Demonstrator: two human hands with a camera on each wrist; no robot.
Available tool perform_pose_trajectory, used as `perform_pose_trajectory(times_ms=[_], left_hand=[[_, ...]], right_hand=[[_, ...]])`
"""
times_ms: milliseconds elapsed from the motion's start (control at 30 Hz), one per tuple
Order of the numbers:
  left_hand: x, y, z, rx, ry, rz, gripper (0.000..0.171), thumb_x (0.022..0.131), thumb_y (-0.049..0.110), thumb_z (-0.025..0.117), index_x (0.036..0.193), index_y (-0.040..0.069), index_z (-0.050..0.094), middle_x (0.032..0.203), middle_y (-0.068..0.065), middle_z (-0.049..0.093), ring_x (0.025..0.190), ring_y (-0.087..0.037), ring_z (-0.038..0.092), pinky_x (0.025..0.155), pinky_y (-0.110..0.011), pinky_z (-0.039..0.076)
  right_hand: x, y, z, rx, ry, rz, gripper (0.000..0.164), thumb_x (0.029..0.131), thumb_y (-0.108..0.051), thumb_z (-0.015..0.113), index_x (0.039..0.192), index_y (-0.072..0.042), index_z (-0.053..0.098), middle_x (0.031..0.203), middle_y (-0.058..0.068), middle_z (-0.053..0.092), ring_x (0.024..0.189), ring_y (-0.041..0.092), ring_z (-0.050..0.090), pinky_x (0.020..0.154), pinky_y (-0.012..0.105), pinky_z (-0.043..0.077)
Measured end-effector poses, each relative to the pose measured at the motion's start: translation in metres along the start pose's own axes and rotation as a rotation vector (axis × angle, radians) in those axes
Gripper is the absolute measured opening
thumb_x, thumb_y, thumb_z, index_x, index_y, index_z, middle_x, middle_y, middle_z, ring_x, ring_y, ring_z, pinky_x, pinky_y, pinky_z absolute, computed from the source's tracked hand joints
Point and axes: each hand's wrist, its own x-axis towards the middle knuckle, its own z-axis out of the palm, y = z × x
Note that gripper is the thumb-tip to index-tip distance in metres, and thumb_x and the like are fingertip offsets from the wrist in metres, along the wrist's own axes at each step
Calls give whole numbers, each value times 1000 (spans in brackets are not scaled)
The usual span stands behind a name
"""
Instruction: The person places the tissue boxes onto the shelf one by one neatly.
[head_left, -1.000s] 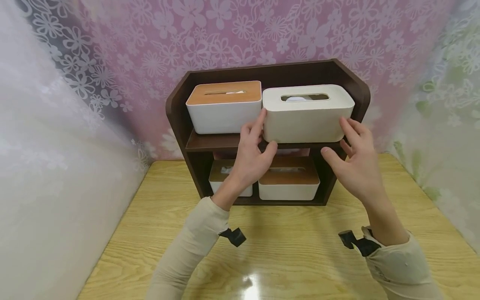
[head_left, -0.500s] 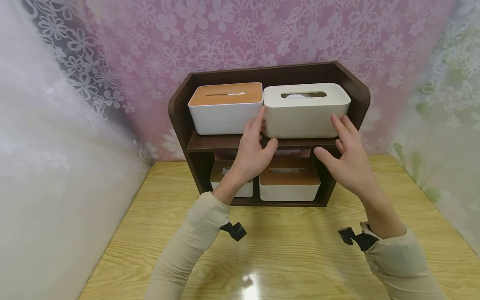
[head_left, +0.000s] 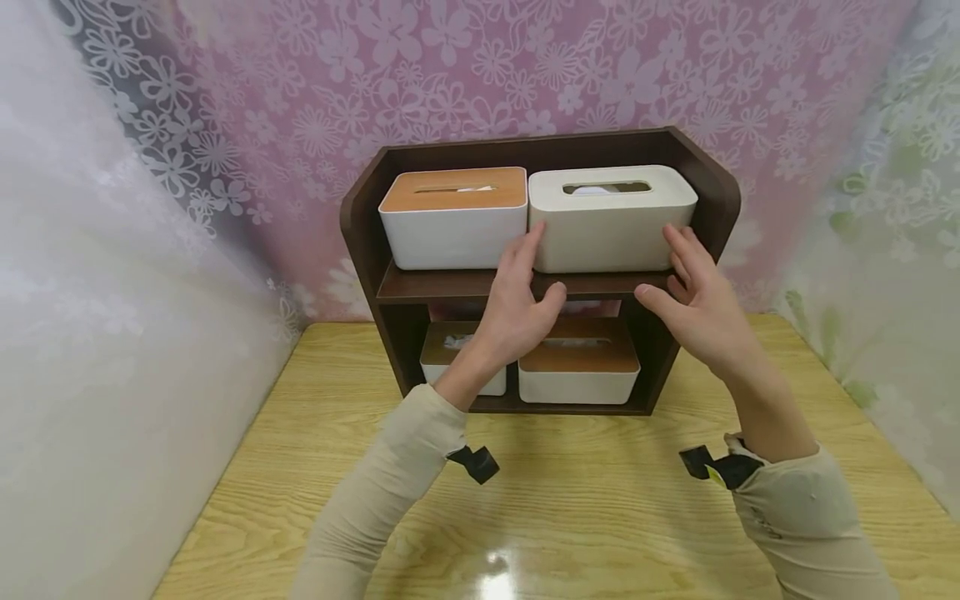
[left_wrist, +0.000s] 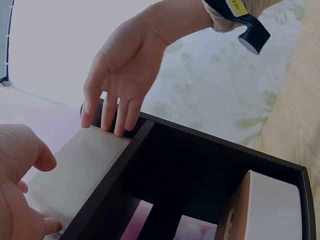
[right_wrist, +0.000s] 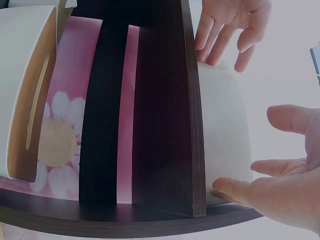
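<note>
A cream tissue box [head_left: 611,237] with a slotted lid stands upright on the upper shelf of a dark brown rack [head_left: 450,287], on its right side. My left hand [head_left: 517,300] has its fingertips on the front face near the left end. My right hand [head_left: 705,312] touches the front near the right end, fingers extended and thumb held apart. Both palms face the box in the right wrist view, where its pale front [right_wrist: 225,130] shows beyond the shelf board. Beside it, to the left, sits a white tissue box [head_left: 453,237] with a wooden lid.
Below, the lower shelf holds a smaller tissue box [head_left: 491,383] and a wider wood-lidded one [head_left: 577,385]. The rack stands on a wood-grain table [head_left: 585,500], before a pink floral curtain [head_left: 487,75]. Pale sheeting [head_left: 135,333] hangs at the left.
The cream box has slid back deeper into the upper shelf. Both hands have followed it, the left shifting slightly right and the right slightly left.
</note>
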Motion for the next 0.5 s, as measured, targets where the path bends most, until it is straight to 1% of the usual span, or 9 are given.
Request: perform_pose_trajectory(times_ms=[133,333,433,500], left_hand=[[-2,-2,4,2,7,-8,71,94,11,53,158,15,23,158,-15,22,144,-22,28,114,-41,32],[0,-5,6,13,-7,25,69,95,10,52,158,13,23,160,-8,22,148,-16,22,116,-39,30],[0,-5,5,20,-19,29,68,96,11,51,158,13,23,162,-6,21,149,-13,18,118,-38,27],[0,-5,4,20,-24,31,68,96,11,51,158,14,23,162,-5,21,150,-12,17,118,-38,26]], right_hand=[[1,0,0,14,-10,21,78,100,-13,58,161,-20,10,166,1,-10,152,28,5,120,44,19],[5,2,-2,11,-26,44,77,100,-15,58,161,-22,10,166,-3,-10,152,27,4,120,47,18],[6,2,-3,15,-29,45,77,100,-15,57,161,-22,10,166,-4,-11,153,26,4,120,43,20],[6,2,-2,33,-23,42,76,101,-15,57,161,-22,11,166,-4,-9,153,24,5,119,39,22]])
